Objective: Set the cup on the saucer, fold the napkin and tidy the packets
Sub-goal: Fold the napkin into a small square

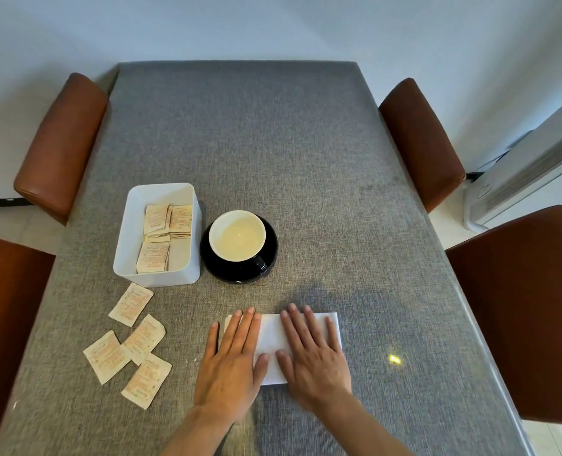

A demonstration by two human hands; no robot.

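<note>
A black cup with a cream inside [237, 235] stands on the black saucer [270, 255] in the middle of the table. Near the front edge lies a white napkin [272, 337], folded into a rectangle. My left hand [232, 363] and my right hand [312, 353] both rest flat on it, fingers spread, palms down. A white box [156, 236] left of the saucer holds several beige packets [168, 222]. Several more packets [130, 343] lie loose on the cloth in front of the box, left of my left hand.
The table is covered with a grey cloth [273, 143]. Brown chairs stand at both sides: two at the left [62, 143] and two at the right [421, 139]. A white appliance [516, 185] stands on the floor at the far right.
</note>
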